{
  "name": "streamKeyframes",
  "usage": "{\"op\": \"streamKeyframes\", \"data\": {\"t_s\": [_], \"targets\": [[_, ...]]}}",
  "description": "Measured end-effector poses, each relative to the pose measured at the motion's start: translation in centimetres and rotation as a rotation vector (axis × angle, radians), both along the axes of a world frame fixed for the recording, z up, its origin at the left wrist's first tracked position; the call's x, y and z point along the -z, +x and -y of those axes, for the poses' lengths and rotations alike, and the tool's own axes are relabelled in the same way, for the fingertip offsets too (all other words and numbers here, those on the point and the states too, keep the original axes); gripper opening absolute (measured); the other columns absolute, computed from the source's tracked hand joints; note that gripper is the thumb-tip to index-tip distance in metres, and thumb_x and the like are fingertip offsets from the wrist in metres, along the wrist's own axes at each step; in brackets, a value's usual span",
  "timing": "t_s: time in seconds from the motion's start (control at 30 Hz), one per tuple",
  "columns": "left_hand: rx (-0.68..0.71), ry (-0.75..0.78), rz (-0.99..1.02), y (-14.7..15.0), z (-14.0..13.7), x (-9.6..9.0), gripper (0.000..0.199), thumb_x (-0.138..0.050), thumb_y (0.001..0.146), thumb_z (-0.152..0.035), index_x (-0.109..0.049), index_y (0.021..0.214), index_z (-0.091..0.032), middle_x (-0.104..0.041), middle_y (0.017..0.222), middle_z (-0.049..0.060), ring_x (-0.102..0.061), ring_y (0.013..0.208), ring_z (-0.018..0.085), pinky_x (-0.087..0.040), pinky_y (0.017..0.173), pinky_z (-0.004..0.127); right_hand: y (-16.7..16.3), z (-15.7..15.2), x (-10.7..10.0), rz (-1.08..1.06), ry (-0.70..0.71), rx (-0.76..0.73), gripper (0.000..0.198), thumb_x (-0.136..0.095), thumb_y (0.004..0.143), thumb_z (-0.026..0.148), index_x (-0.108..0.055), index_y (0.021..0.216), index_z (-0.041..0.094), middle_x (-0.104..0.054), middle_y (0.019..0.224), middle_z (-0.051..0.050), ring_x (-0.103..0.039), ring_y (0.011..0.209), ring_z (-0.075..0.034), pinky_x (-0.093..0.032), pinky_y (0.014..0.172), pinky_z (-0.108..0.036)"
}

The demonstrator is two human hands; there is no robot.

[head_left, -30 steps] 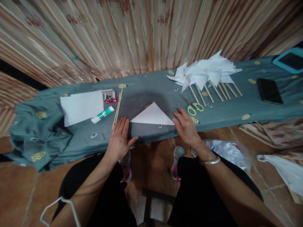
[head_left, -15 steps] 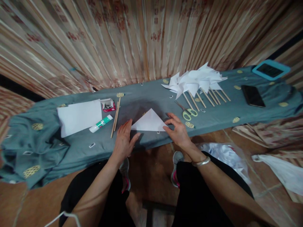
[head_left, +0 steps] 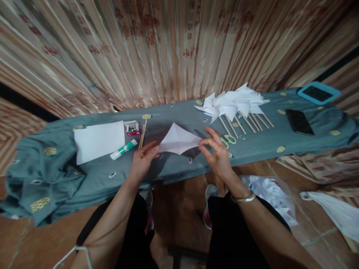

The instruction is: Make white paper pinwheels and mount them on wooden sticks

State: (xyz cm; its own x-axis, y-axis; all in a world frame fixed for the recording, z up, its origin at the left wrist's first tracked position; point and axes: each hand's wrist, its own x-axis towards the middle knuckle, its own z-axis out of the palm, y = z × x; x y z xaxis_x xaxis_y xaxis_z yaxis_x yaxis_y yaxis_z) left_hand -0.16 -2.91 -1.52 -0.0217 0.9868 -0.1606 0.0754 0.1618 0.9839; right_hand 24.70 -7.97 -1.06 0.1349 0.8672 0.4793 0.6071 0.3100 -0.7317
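A creased white sheet of paper (head_left: 179, 139), partly unfolded into a diamond, is held up between my hands just over the cloth. My left hand (head_left: 145, 156) pinches its left corner between thumb and fingers. At the opposite corner, my right hand (head_left: 215, 152) grips the paper between thumb and index finger, its other fingers raised. Wooden sticks (head_left: 143, 133) lie just beyond my left hand and are partly covered by it. Green-handled scissors (head_left: 230, 139) rest behind my right hand, which hides part of them.
White paper sheets (head_left: 99, 142), a glue stick (head_left: 123, 149) and a red box of small metal pins (head_left: 132, 128) lie left. Paper pinwheels (head_left: 235, 101) on sticks are piled right, near a black phone (head_left: 299, 121) and a blue-framed device (head_left: 319, 93). A plastic bag (head_left: 272, 196) sits on the floor.
The paper was a flat folded triangle on the cloth; now it is lifted and opened into a diamond. Both hands have closed on its corners.
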Motion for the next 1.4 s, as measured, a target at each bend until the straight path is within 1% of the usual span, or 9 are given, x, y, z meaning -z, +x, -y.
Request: {"op": "streamKeyframes", "data": {"t_s": [0.2,0.5,0.57,0.67,0.8,0.93,1.03,1.27,1.4], "targets": [[0.059,-0.1,0.041,-0.2,-0.3,-0.7,0.046,-0.086,0.048,-0.05,-0.076,0.075,-0.015,-0.071,0.064,0.003,-0.061,0.049,0.014,-0.045,0.048,0.024,-0.6,0.3,-1.1,0.101,0.086,-0.01,0.011,-0.058,0.09,0.019,-0.068,0.09,0.022,-0.05,0.148,-0.01,-0.049,0.137,-0.025,-0.042,0.112,-0.047],[0.354,-0.165,0.072,0.4,0.5,-0.9,0.043,-0.076,0.063,-0.056,-0.071,0.055,-0.014,-0.051,0.037,0.0,-0.038,0.036,0.007,-0.026,0.039,0.02,-0.9,0.1,-2.0,0.067,0.093,0.022,0.01,-0.057,0.089,0.02,-0.067,0.09,0.023,-0.048,0.151,-0.007,-0.045,0.14,-0.025,-0.04,0.114,-0.05],[0.324,-0.177,0.14,0.7,0.5,-0.6,0.038,-0.081,0.058,-0.051,-0.071,0.056,-0.014,-0.053,0.04,0.0,-0.04,0.037,0.006,-0.028,0.04,0.02,-0.8,-0.1,-2.1,0.028,0.09,0.032,0.012,-0.057,0.089,0.019,-0.068,0.09,0.023,-0.049,0.15,-0.007,-0.045,0.14,-0.025,-0.037,0.116,-0.049],[0.14,-0.163,0.248,0.9,0.3,-0.1,0.035,-0.089,0.048,-0.039,-0.075,0.067,-0.014,-0.067,0.056,0.002,-0.052,0.047,0.009,-0.04,0.048,0.02,-0.8,-0.5,-2.0,-0.076,0.058,0.045,0.016,-0.053,0.089,0.021,-0.069,0.089,0.023,-0.052,0.148,-0.007,-0.047,0.139,-0.023,-0.033,0.118,-0.049],[-0.042,-0.105,0.306,1.3,0.0,0.1,0.039,-0.092,0.044,-0.037,-0.077,0.073,-0.015,-0.074,0.07,0.003,-0.06,0.059,0.013,-0.048,0.06,0.025,-1.5,-1.4,-1.2,-0.384,-0.058,0.068,0.022,-0.06,0.086,0.035,-0.069,0.103,0.024,-0.056,0.144,-0.008,-0.05,0.136,-0.025,-0.036,0.116,-0.049],[-0.095,-0.088,0.338,2.1,-0.2,-0.1,0.041,-0.092,0.043,-0.039,-0.077,0.072,-0.014,-0.073,0.069,0.003,-0.059,0.059,0.012,-0.047,0.06,0.025,-2.7,-2.4,-0.6,-0.822,-0.266,0.048,0.061,-0.083,0.062,0.049,-0.064,0.112,0.021,-0.07,0.125,-0.012,-0.064,0.118,-0.029,-0.051,0.102,-0.045],[-0.104,-0.083,0.346,2.7,-0.1,-0.6,0.042,-0.091,0.042,-0.039,-0.075,0.071,-0.013,-0.072,0.069,0.004,-0.059,0.058,0.013,-0.047,0.059,0.026,-3.3,-2.9,-0.7,-0.993,-0.457,-0.067,0.056,-0.09,0.051,0.045,-0.068,0.096,0.019,-0.078,0.099,-0.009,-0.072,0.096,-0.027,-0.055,0.092,-0.042],[-0.088,-0.107,0.284,3.0,-0.1,-1.4,0.039,-0.089,0.044,-0.039,-0.074,0.069,-0.012,-0.07,0.065,0.004,-0.056,0.055,0.013,-0.045,0.055,0.026,-3.9,-3.4,-0.7,-1.06,-0.489,-0.117,0.05,-0.093,0.045,0.038,-0.071,0.087,0.02,-0.079,0.082,-0.004,-0.074,0.083,-0.024,-0.055,0.087,-0.04],[-0.111,-0.102,0.237,2.8,-0.4,-0.8,0.041,-0.088,0.045,-0.042,-0.074,0.069,-0.011,-0.07,0.064,0.004,-0.056,0.054,0.013,-0.044,0.052,0.025,-2.2,-3.3,-0.6,-0.737,-0.417,-0.043,0.048,-0.078,0.067,0.052,-0.07,0.101,0.02,-0.079,0.085,-0.005,-0.073,0.082,-0.025,-0.056,0.085,-0.042]]}}
